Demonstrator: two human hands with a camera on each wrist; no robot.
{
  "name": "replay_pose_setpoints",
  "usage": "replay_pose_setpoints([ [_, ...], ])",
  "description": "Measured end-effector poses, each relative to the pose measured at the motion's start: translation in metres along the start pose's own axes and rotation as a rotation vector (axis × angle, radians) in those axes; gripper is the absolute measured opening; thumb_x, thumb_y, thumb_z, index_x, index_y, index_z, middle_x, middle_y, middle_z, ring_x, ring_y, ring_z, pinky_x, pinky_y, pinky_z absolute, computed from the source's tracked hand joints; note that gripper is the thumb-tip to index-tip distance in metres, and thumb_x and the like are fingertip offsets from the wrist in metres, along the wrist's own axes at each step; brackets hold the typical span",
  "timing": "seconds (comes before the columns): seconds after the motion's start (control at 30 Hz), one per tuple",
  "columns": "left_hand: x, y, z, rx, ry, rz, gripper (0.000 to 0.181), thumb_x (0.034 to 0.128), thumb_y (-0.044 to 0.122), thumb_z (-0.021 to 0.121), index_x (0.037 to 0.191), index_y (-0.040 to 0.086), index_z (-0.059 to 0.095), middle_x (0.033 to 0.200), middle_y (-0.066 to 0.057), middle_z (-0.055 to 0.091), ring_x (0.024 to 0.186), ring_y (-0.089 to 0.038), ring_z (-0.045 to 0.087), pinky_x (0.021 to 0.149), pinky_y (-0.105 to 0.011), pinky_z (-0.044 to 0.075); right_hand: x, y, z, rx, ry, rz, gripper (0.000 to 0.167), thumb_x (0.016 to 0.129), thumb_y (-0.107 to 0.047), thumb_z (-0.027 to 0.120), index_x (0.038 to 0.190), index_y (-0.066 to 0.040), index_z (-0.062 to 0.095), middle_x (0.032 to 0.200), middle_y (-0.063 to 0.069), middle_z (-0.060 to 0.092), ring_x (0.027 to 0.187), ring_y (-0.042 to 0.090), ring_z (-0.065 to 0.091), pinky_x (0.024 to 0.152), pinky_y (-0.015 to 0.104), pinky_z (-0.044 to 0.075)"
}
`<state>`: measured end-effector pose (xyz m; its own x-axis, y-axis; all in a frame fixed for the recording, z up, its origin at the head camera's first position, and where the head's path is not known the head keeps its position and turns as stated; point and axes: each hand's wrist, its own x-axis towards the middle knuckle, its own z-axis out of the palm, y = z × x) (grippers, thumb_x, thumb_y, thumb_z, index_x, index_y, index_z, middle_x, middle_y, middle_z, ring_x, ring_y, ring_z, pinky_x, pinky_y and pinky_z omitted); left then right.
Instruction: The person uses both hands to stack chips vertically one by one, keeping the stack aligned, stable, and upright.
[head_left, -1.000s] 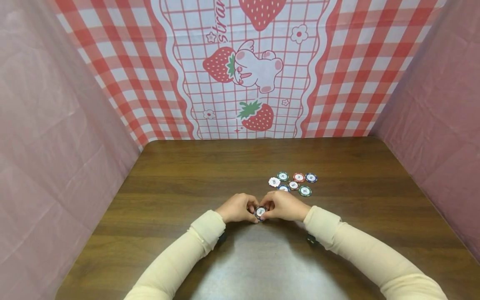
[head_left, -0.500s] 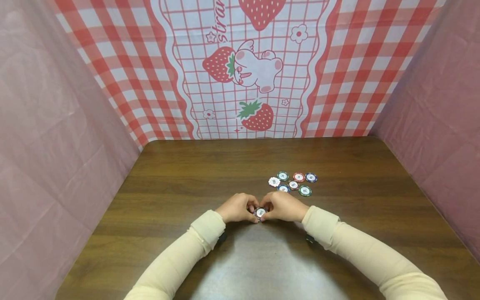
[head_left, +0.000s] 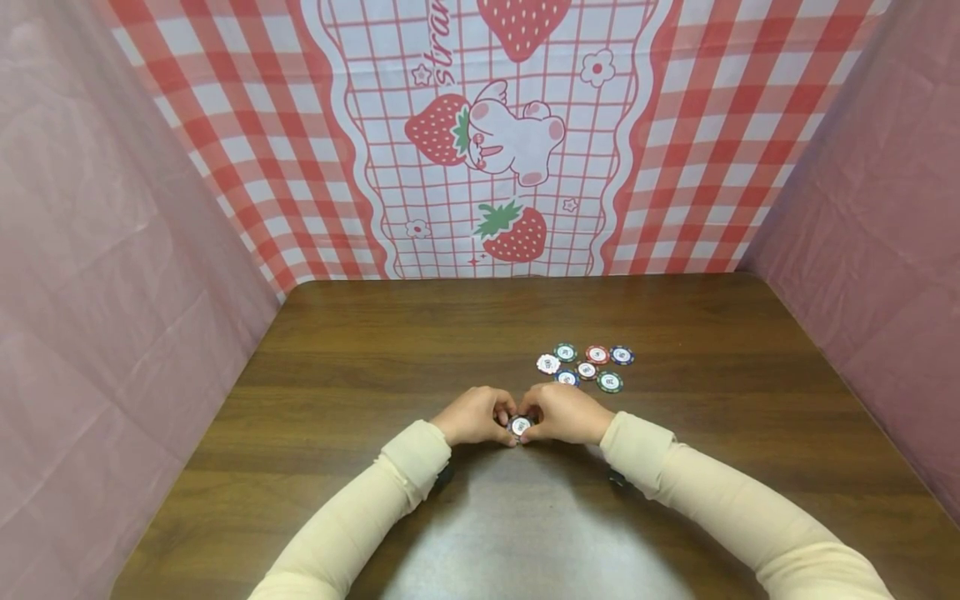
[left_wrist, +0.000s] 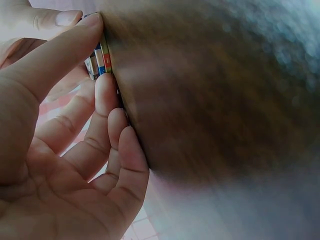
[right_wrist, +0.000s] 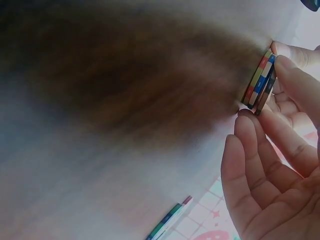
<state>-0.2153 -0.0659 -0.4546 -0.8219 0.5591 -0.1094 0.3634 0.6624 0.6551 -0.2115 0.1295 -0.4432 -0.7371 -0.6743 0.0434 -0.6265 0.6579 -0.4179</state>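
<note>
A short stack of poker chips (head_left: pixel 520 427) lies on the table between my two hands. From the side, in the right wrist view, the chips (right_wrist: pixel 259 82) show a red-and-green edge lowest, a blue-and-white one above it and a dark one on top. My left hand (head_left: pixel 472 414) pinches the stack from the left with thumb and forefinger, its other fingers resting along the tabletop. From the right, my right hand (head_left: pixel 572 412) pinches it likewise. The top chip has a white centre with a number and a dark rim, partly covered by the fingertips.
Several loose chips lie flat beyond my right hand, among them a red chip (head_left: pixel 597 355), a white chip (head_left: pixel 548 364) and a green chip (head_left: pixel 611 382). A checked strawberry cloth (head_left: pixel 517 167) hangs behind the wooden table (head_left: pixel 360 333). Pink curtains flank both sides.
My right wrist and forearm have shifted slightly left. The top chip looks a little turned and more level on the stack. My left hand stays put, and the loose chips have not moved.
</note>
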Motion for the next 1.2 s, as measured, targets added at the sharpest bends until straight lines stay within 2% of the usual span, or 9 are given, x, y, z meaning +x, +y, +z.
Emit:
replay_pose_setpoints([
  [0.4, 0.0, 0.0, 0.001, -0.004, 0.001, 0.0, 0.031, 0.0687, 0.019, 0.089, 0.091, 0.013, 0.068, 0.078, 0.002, 0.066, 0.07, -0.004, 0.054, 0.067, -0.021, 0.044, -0.001, -0.004, 0.0, -0.058, 0.0, 0.029, 0.03, 0.071, -0.034, 0.085, 0.091, -0.015, 0.072, 0.083, -0.006, 0.063, 0.071, 0.002, 0.054, 0.065, 0.022, 0.046],
  [0.6, -0.001, 0.001, 0.0, -0.005, 0.001, 0.001, 0.031, 0.0688, 0.019, 0.088, 0.091, 0.013, 0.068, 0.078, 0.002, 0.066, 0.07, -0.005, 0.054, 0.067, -0.021, 0.043, 0.0, -0.001, 0.001, -0.041, 0.011, 0.033, 0.03, 0.071, -0.035, 0.085, 0.09, -0.016, 0.073, 0.083, -0.007, 0.064, 0.072, 0.003, 0.056, 0.066, 0.023, 0.047],
  [0.93, -0.002, 0.001, 0.001, 0.0, 0.002, 0.012, 0.032, 0.0683, 0.019, 0.088, 0.092, 0.012, 0.069, 0.078, 0.002, 0.066, 0.07, -0.004, 0.054, 0.068, -0.021, 0.044, -0.004, 0.012, -0.004, 0.134, 0.036, 0.015, 0.026, 0.075, -0.028, 0.083, 0.095, -0.014, 0.075, 0.087, -0.004, 0.07, 0.075, 0.006, 0.062, 0.067, 0.02, 0.049],
  [1.07, -0.002, 0.001, 0.0, -0.014, 0.0, 0.018, 0.034, 0.0682, 0.018, 0.089, 0.096, 0.013, 0.07, 0.079, 0.002, 0.066, 0.07, -0.004, 0.054, 0.067, -0.021, 0.044, -0.008, 0.017, -0.012, 0.209, 0.062, 0.054, 0.03, 0.077, -0.028, 0.082, 0.099, -0.01, 0.074, 0.092, 0.0, 0.072, 0.077, 0.006, 0.062, 0.068, 0.021, 0.05],
  [1.2, -0.002, 0.002, -0.001, -0.018, -0.007, 0.021, 0.036, 0.0691, 0.018, 0.088, 0.101, 0.013, 0.072, 0.078, 0.002, 0.066, 0.071, -0.004, 0.054, 0.068, -0.021, 0.044, -0.013, 0.023, -0.019, 0.24, 0.118, 0.084, 0.033, 0.078, -0.028, 0.082, 0.102, -0.007, 0.073, 0.091, 0.003, 0.073, 0.077, 0.008, 0.061, 0.068, 0.022, 0.05],
])
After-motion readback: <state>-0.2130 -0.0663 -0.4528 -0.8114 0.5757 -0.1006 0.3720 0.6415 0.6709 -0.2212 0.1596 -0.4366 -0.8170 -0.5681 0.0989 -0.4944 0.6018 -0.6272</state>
